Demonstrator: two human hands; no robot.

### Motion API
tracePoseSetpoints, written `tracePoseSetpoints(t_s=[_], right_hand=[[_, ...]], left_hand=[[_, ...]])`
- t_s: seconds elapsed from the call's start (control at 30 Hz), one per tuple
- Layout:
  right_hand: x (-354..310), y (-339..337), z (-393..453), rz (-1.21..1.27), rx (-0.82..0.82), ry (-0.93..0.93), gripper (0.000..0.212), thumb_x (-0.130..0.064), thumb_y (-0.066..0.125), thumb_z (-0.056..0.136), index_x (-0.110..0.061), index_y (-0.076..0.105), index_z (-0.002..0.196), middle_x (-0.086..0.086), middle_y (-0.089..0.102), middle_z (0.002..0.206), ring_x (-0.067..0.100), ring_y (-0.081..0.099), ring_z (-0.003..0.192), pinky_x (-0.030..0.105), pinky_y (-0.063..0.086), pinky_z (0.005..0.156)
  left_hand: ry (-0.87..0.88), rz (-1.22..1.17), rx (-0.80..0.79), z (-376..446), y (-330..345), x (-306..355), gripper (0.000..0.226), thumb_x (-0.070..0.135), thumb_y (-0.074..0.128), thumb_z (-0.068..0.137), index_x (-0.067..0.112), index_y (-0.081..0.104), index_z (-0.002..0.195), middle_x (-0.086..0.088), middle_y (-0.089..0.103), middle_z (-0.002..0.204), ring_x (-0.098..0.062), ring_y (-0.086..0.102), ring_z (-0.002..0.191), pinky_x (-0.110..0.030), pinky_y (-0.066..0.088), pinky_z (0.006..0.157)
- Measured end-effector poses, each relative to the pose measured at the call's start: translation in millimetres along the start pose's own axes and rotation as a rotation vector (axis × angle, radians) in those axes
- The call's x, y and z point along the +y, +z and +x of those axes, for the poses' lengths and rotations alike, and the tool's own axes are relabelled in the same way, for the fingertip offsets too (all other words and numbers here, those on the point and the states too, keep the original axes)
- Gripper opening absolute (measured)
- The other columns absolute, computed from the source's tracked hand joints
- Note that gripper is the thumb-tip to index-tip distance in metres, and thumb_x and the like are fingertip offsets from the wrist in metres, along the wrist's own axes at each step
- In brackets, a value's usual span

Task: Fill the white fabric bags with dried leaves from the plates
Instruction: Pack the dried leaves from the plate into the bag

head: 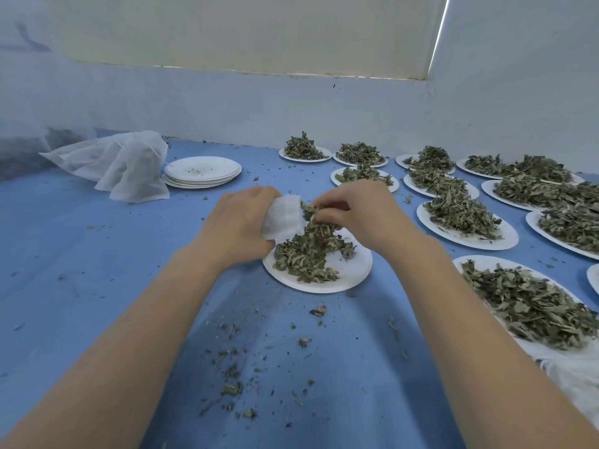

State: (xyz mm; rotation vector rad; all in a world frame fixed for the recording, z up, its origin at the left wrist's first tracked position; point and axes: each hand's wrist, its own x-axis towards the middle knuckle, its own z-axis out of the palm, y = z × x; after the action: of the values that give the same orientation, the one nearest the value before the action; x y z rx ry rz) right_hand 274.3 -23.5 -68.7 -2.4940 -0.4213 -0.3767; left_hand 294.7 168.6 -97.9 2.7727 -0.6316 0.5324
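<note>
Nearest the person, loose crumbs of dried leaf [231, 388] lie scattered on the blue table cover [97, 270], this side of the working plate [351, 273].

That working plate, white & round, sits mid-table w/ a pile of dried leaves [306, 257] on it: curled, crinkly bits, olive-green to grey-green, some brownish, heaped toward the plate's left half; right part of the plate is bare white.

Just above the plate's far-left edge, the left hand [238, 222] grips a small white fabric bag [283, 218], fingers curled round it from the left. Bag is thin, slightly see-through, w/ a faint grid weave, crumpled, its mouth facing right. Can't tell how full it is.

Right hand [356, 212] is over the plate's far side, fingertips pinched together on a clump of leaves [312, 215] right at the bag's mouth; leaves trail from the clump down to the pile.

Right of the working plate: more white plates heaped w/ the same leaves, e.g. a big one [531, 306] close by & another [463, 218] further back, rows carrying on to the wall.

Beyond-left of the working plate: stack of used plates [202, 172], only a few green specks on top. Left of that stack, touching it, a heap of larger white mesh bags [123, 163], limp & crumpled. Behind all, a pale wall [259, 105].
</note>
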Motion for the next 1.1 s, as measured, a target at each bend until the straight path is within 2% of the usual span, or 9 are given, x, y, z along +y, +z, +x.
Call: tracePoseSetpoints(t_s=[0.17,0.27,0.37,0.43,0.53,0.63,0.7,0.87,1.1], right_hand=[[-6,9,2,-0.078,-0.042,-0.071,0.011,-0.022,0.067,0.085,-0.023,0.075,0.093,-0.01,0.052,0.06,0.005,0.045,0.056,0.011,0.036,0.06],[-10,13,1,-0.048,0.028,-0.087,0.01,-0.019,0.068,0.082,-0.017,0.074,0.089,-0.001,0.063,0.066,0.008,0.05,0.061,0.017,0.039,0.065],[-13,16,-3,0.282,0.052,-0.014,0.018,-0.01,0.071,0.077,-0.015,0.072,0.094,-0.002,0.072,0.084,0.005,0.065,0.076,0.018,0.05,0.079],[-13,15,-3,0.533,0.005,0.08,0.028,-0.009,0.072,0.077,-0.02,0.063,0.1,-0.006,0.072,0.088,0.008,0.068,0.083,0.028,0.053,0.087],[-8,12,-3,0.657,-0.015,0.142,0.031,-0.008,0.066,0.084,-0.024,0.049,0.104,-0.007,0.073,0.095,0.017,0.068,0.093,0.04,0.051,0.092],[-4,8,-4,0.564,0.026,0.099,0.025,-0.009,0.058,0.088,-0.028,0.047,0.099,-0.018,0.072,0.091,0.023,0.064,0.093,0.027,0.052,0.083],[1,6,-5,0.409,0.034,0.109,0.022,-0.017,0.058,0.087,-0.031,0.047,0.1,-0.018,0.069,0.097,0.014,0.061,0.094,0.018,0.049,0.074],[19,13,-9,-0.001,-0.286,0.226,0.051,-0.048,0.068,0.077,-0.033,0.05,0.122,-0.007,0.049,0.115,0.012,0.05,0.101,0.027,0.039,0.076],[22,18,-6,-0.135,-0.215,0.115,0.034,-0.037,0.068,0.083,-0.024,0.067,0.114,0.001,0.066,0.106,0.011,0.053,0.088,0.021,0.039,0.071]], left_hand=[[0.086,0.007,0.028,0,4,7,0.054,0.022,0.069,0.072,0.015,0.049,0.122,-0.004,0.057,0.114,-0.025,0.052,0.105,-0.035,0.031,0.089],[0.114,0.016,0.035,0,6,11,0.054,0.02,0.068,0.072,0.013,0.048,0.122,-0.006,0.057,0.111,-0.027,0.052,0.103,-0.036,0.032,0.088],[0.074,-0.045,0.101,-1,7,13,0.052,0.02,0.069,0.072,0.01,0.05,0.12,-0.008,0.058,0.108,-0.029,0.052,0.098,-0.034,0.033,0.083],[0.027,-0.09,0.149,-1,7,13,0.051,0.023,0.069,0.072,0.01,0.051,0.118,-0.006,0.058,0.108,-0.028,0.053,0.097,-0.031,0.031,0.078],[0.0,-0.07,0.167,0,7,12,0.05,0.032,0.068,0.073,0.013,0.051,0.117,-0.004,0.059,0.107,-0.027,0.054,0.097,-0.033,0.032,0.078],[-0.027,-0.065,0.177,-1,9,9,0.05,0.033,0.068,0.075,0.014,0.051,0.117,-0.005,0.059,0.108,-0.028,0.054,0.096,-0.034,0.034,0.079],[-0.051,-0.068,0.177,-1,9,8,0.051,0.033,0.069,0.076,0.013,0.05,0.119,-0.006,0.059,0.112,-0.029,0.054,0.098,-0.034,0.035,0.08],[-0.079,-0.061,0.188,-2,8,3,0.051,0.031,0.067,0.077,0.013,0.05,0.121,-0.007,0.058,0.113,-0.03,0.053,0.1,-0.031,0.032,0.079],[-0.04,-0.01,0.14,-1,10,-2,0.046,0.027,0.066,0.077,0.014,0.051,0.118,-0.006,0.059,0.109,-0.029,0.053,0.098,-0.035,0.035,0.084]])
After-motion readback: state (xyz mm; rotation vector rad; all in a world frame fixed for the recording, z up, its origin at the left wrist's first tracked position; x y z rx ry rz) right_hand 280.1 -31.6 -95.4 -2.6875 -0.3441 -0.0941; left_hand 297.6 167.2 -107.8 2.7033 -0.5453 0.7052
